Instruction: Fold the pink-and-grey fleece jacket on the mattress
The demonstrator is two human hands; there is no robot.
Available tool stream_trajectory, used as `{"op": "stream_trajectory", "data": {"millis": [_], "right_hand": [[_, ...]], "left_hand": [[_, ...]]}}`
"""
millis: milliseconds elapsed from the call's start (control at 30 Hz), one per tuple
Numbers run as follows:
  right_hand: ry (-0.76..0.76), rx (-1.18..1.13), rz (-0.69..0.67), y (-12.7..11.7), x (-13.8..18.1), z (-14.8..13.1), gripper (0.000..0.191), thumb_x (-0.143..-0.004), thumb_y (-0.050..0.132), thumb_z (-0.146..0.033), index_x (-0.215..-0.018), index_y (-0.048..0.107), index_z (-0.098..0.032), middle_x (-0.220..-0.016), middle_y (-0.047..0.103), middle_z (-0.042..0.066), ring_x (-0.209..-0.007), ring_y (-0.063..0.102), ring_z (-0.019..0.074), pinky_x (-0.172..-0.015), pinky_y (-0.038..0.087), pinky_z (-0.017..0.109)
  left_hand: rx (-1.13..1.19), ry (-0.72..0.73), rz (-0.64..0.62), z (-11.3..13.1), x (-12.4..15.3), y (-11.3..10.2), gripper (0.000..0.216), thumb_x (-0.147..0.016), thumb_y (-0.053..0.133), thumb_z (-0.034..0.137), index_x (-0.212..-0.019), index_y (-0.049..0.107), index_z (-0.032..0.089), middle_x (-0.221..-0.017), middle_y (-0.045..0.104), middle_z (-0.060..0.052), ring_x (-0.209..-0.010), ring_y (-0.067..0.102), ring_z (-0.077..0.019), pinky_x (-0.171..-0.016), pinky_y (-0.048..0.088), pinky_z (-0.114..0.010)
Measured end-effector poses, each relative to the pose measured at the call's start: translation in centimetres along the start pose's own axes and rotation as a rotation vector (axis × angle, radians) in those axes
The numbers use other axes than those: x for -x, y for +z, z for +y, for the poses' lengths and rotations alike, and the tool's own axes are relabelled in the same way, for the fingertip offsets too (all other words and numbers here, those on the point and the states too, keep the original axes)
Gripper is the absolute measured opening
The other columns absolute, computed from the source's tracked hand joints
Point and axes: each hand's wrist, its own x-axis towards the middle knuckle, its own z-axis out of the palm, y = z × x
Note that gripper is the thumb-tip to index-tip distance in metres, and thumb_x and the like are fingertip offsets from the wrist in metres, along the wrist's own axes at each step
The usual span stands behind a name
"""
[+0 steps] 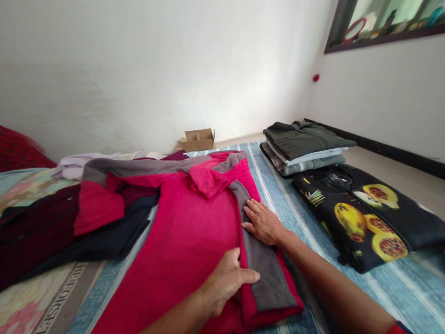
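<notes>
A red fleece top with grey panels lies spread out, its right side folded over so that a grey strip faces up. One sleeve stretches to the left, and the other is folded inward near the collar end. My left hand grips the folded edge, thumb on the grey strip and its other fingers partly hidden by the cloth. Farther up, my right hand rests flat on the strip, fingers extended.
At right lie a folded black garment with papaya prints and a stack of folded clothes. Dark garments lie at left under the sleeve. A cardboard box stands by the wall. Blue striped cloth covers the surface.
</notes>
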Motion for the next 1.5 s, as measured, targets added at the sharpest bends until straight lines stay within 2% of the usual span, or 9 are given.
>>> {"op": "stream_trajectory", "data": {"millis": [100, 300, 433, 567, 700, 800, 900, 1300, 1500], "right_hand": [[-0.003, -0.120, 0.057, -0.4, 0.0, 0.2, 0.058, -0.092, 0.035, -0.051, -0.128, 0.051, -0.009, -0.140, 0.040, 0.018, -0.133, 0.030, 0.0281, -0.109, 0.025, 0.044], [0.107, -0.599, 0.398, -2.4, 1.0, 1.4, 0.048, -0.095, 0.028, -0.047, -0.114, 0.061, -0.019, -0.119, 0.061, 0.009, -0.116, 0.052, 0.0216, -0.101, 0.038, 0.041], [0.185, -0.667, 0.495, -3.1, 2.4, 2.0, 0.044, -0.093, 0.033, -0.048, -0.107, 0.064, -0.020, -0.114, 0.064, 0.008, -0.111, 0.056, 0.0234, -0.098, 0.041, 0.043], [0.095, -0.497, 0.427, -2.3, 3.6, 0.8, 0.041, -0.093, 0.038, -0.044, -0.114, 0.062, -0.017, -0.120, 0.060, 0.011, -0.115, 0.052, 0.0225, -0.100, 0.040, 0.042], [-0.060, -0.223, 0.266, -0.8, 4.3, -1.8, 0.050, -0.089, 0.045, -0.047, -0.126, 0.054, -0.014, -0.135, 0.048, 0.014, -0.130, 0.036, 0.0262, -0.108, 0.028, 0.046], [-0.072, -0.117, 0.151, -0.1, 4.5, -3.2, 0.059, -0.087, 0.044, -0.055, -0.130, 0.051, -0.014, -0.139, 0.044, 0.015, -0.133, 0.031, 0.0295, -0.110, 0.023, 0.049], [-0.050, -0.081, 0.084, 0.1, 4.4, -3.6, 0.059, -0.088, 0.042, -0.055, -0.130, 0.051, -0.015, -0.139, 0.043, 0.014, -0.133, 0.030, 0.0294, -0.111, 0.022, 0.049], [-0.028, -0.101, 0.148, -0.6, 4.1, -4.1, 0.057, -0.086, 0.048, -0.054, -0.129, 0.052, -0.017, -0.138, 0.044, 0.014, -0.131, 0.034, 0.0290, -0.109, 0.028, 0.048], [0.003, -0.073, 0.068, -2.0, 0.6, -3.5, 0.059, -0.089, 0.042, -0.053, -0.132, 0.049, -0.013, -0.142, 0.038, 0.014, -0.135, 0.026, 0.0300, -0.111, 0.022, 0.047]], "left_hand": [[-0.011, -0.014, 0.003, 0.1, 0.5, 0.0, 0.043, -0.057, 0.064, 0.012, -0.099, 0.057, 0.014, -0.084, 0.070, -0.006, -0.073, 0.067, -0.0229, -0.066, 0.050, -0.030], [-0.113, 0.007, 0.055, -0.5, 0.6, -0.6, 0.034, -0.062, 0.067, 0.021, -0.094, 0.057, 0.016, -0.083, 0.069, -0.005, -0.078, 0.065, -0.0216, -0.064, 0.048, -0.026], [-0.184, 0.013, 0.084, -1.2, 0.5, -0.9, 0.036, -0.061, 0.071, 0.028, -0.092, 0.055, 0.017, -0.077, 0.065, -0.002, -0.072, 0.062, -0.0190, -0.059, 0.045, -0.023], [-0.299, 0.045, 0.135, -1.8, 0.3, -1.4, 0.031, -0.063, 0.068, 0.029, -0.088, 0.053, 0.017, -0.070, 0.061, 0.001, -0.064, 0.058, -0.0158, -0.055, 0.041, -0.021], [-0.426, 0.111, 0.194, -2.4, -0.3, -2.0, 0.024, -0.061, 0.067, 0.024, -0.078, 0.052, 0.019, -0.062, 0.056, 0.004, -0.061, 0.054, -0.0142, -0.052, 0.037, -0.021], [-0.485, 0.116, 0.201, -2.6, -0.5, -2.5, 0.024, -0.060, 0.066, 0.022, -0.078, 0.052, 0.019, -0.058, 0.055, 0.004, -0.062, 0.054, -0.0152, -0.052, 0.035, -0.021], [-0.498, 0.100, 0.188, -2.7, -0.4, -2.7, 0.024, -0.060, 0.065, 0.023, -0.079, 0.051, 0.020, -0.056, 0.053, 0.005, -0.061, 0.053, -0.0148, -0.050, 0.033, -0.021], [-0.455, 0.065, 0.180, -3.6, -0.4, -3.0, 0.029, -0.058, 0.068, 0.024, -0.074, 0.044, 0.022, -0.052, 0.040, 0.008, -0.052, 0.042, -0.0106, -0.047, 0.026, -0.021], [-0.590, 0.063, 0.270, -4.0, -1.2, -3.6, 0.033, -0.054, 0.070, 0.022, -0.066, 0.040, 0.022, -0.049, 0.035, 0.008, -0.058, 0.044, -0.0132, -0.052, 0.028, -0.023]]}}
